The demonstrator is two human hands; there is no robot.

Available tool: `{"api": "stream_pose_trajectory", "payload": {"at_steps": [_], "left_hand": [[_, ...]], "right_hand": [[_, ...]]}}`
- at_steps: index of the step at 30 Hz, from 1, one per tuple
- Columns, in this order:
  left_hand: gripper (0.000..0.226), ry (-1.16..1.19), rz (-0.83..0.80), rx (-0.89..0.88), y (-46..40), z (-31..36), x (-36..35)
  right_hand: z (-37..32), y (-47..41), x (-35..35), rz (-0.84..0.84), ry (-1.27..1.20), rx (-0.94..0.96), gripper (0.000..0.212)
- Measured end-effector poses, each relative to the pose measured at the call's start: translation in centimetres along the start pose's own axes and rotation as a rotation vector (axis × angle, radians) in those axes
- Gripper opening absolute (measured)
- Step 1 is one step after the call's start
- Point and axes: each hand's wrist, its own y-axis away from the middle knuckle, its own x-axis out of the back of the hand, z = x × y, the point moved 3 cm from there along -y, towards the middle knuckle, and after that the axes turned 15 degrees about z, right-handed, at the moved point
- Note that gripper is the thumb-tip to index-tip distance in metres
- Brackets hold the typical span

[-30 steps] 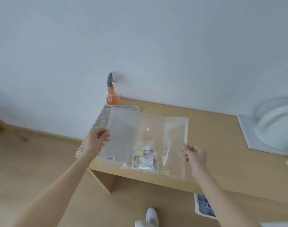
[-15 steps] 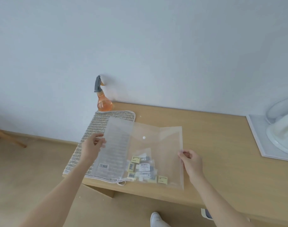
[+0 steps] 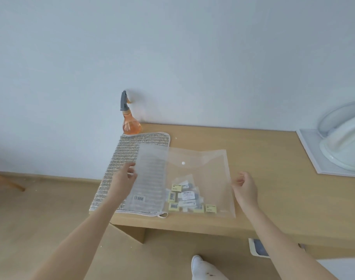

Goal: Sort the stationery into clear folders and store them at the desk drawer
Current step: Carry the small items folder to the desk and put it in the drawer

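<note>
The folder [image 3: 196,174] lies on the desk [image 3: 273,178], its left part over the mat [image 3: 120,170] and its right part on bare wood, with the flap snapped down at the white button [image 3: 183,163]. Inside, near the bottom edge, sits a small heap of erasers [image 3: 187,197] in yellow and grey wrappers. The left hand [image 3: 123,178] is at the folder's left edge, fingers curled toward it; whether it pinches the plastic or merely touches it I cannot tell. The right hand [image 3: 245,185] is at the right edge with thumb and forefinger bent together, and again the clear plastic hides whether they grip. No drawer shows in this view, so storing looks not yet done. The risks from here come mostly from the folder itself: it is thin and floppy, so lifting it by the two side edges would likely let it sag in the middle and send the erasers sliding into one corner. If the snap is not fully seated, tipping the open edge downward could spill them onto the floor. Dragging the folder rather than lifting it might pull the mat along and nudge the spray bottle [image 3: 130,122] standing at the mat's far edge by the wall.
</note>
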Motion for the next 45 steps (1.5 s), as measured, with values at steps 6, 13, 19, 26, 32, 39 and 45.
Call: {"api": "stream_pose_trajectory", "payload": {"at_steps": [6,13,19,26,32,39,45], "left_hand": [[0.032,0.002,0.019,-0.119,4.6,-2.1,4.1],[0.048,-0.132,-0.069,-0.376,11.0,-2.6,6.7],[0.071,-0.517,-0.183,-0.51,18.0,-2.0,5.7],[0.078,-0.763,-0.256,-0.516,21.6,-2.2,3.9],[0.072,-0.183,-0.251,-0.026,23.2,-0.9,2.5],[0.069,0.639,-0.191,0.738,26.6,-2.4,-2.0],[0.061,1.146,-0.15,1.101,26.9,-5.2,-6.8]], "right_hand": [[-1.0,6.6,2.3,0.17,0.057,0.162,0.042],[-1.1,17.8,1.6,0.153,0.246,0.53,0.044],[0.4,23.0,1.2,0.05,0.512,0.613,0.055],[3.3,23.5,2.4,0.021,0.836,0.699,0.077],[4.4,21.0,4.0,-0.054,0.538,0.492,0.052],[8.3,20.5,2.3,-0.075,-0.164,-0.099,0.036],[13.2,20.5,-1.8,-0.208,-0.758,-0.775,0.053]]}}
